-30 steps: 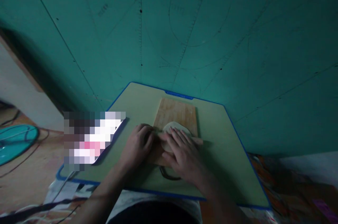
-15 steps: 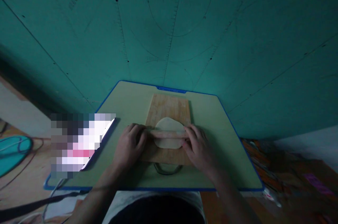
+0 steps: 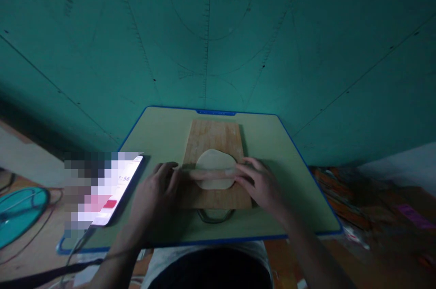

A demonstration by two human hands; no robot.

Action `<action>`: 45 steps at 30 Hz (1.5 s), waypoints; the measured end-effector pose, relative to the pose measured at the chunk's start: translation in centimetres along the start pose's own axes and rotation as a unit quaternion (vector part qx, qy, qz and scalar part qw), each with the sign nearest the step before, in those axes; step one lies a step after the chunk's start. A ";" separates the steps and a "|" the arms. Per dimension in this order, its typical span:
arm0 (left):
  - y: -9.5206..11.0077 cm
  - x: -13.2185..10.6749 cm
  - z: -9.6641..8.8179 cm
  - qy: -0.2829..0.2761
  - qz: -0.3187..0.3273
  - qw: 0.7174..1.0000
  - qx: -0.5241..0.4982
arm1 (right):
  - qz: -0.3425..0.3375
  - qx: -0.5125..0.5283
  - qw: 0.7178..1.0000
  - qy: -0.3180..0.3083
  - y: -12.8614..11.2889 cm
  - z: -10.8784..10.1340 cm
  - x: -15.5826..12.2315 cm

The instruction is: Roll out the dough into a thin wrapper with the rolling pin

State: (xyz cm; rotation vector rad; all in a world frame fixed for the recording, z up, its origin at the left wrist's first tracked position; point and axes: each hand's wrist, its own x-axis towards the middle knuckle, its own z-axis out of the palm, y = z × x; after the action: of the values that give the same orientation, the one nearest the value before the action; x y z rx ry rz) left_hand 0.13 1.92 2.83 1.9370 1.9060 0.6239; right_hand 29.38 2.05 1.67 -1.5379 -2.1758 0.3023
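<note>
A pale, flat round of dough [image 3: 215, 159] lies on a wooden cutting board [image 3: 215, 132]. Across the dough rests a thin wooden rolling pin [image 3: 207, 174], lying left to right. My left hand [image 3: 157, 189] is closed around the pin's left end, beside the board's left edge. At the other end, my right hand [image 3: 260, 182] grips the pin near the dough's right rim. Both ends of the pin are hidden under my fingers. Dough shows on the far and near sides of the pin.
The board lies on a pale table [image 3: 272, 143] with a blue rim, against a green wall [image 3: 218, 52]. A lit phone or tablet screen [image 3: 119, 184], partly pixelated, stands at the table's left with a cable. A teal round object [image 3: 23, 211] lies farther left.
The view has shifted a little, so the wall and table sit differently in it. Both hands still hold the rolling pin over the dough; my left hand appears slightly farther out to the left.
</note>
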 end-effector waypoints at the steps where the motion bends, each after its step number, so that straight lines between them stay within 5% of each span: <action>1: -0.1 0.1 -0.4 -0.024 -0.020 0.999 0.026 | 0.004 0.007 1.000 -0.004 0.1 -0.2 0.0; 7: 0.2 0.8 -1.5 -0.118 -0.033 0.991 0.055 | 0.106 0.016 0.994 -0.019 0.6 -0.3 0.0; 11: 0.1 0.9 -1.2 -0.114 0.013 0.993 -0.023 | 0.183 -0.011 0.982 -0.035 1.0 0.1 0.2; 17: -0.2 2.2 -1.2 -0.083 0.058 0.991 -0.088 | 0.177 -0.011 0.983 -0.050 1.4 -0.2 2.0; 23: 1.5 5.9 -0.9 -0.050 -0.011 0.995 0.088 | 0.196 -0.063 0.976 -0.071 0.9 -0.7 5.4; 27: 1.0 7.2 0.4 -0.077 0.096 0.964 0.236 | 0.170 -0.144 0.971 -0.087 0.5 -0.6 6.3; 38: 0.7 4.5 0.3 -0.092 0.126 0.932 0.327 | 0.137 -0.204 0.964 -0.100 -0.3 -0.7 4.5; 45: 1.1 2.1 0.5 -0.052 0.017 0.982 0.179 | 0.120 -0.214 0.965 -0.093 -0.7 -0.4 1.2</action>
State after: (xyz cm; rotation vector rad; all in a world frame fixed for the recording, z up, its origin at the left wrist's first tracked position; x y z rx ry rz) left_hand 1.30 4.01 3.18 2.1698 2.0314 0.1890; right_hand 28.70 2.87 2.57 -2.0932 -2.3031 0.0509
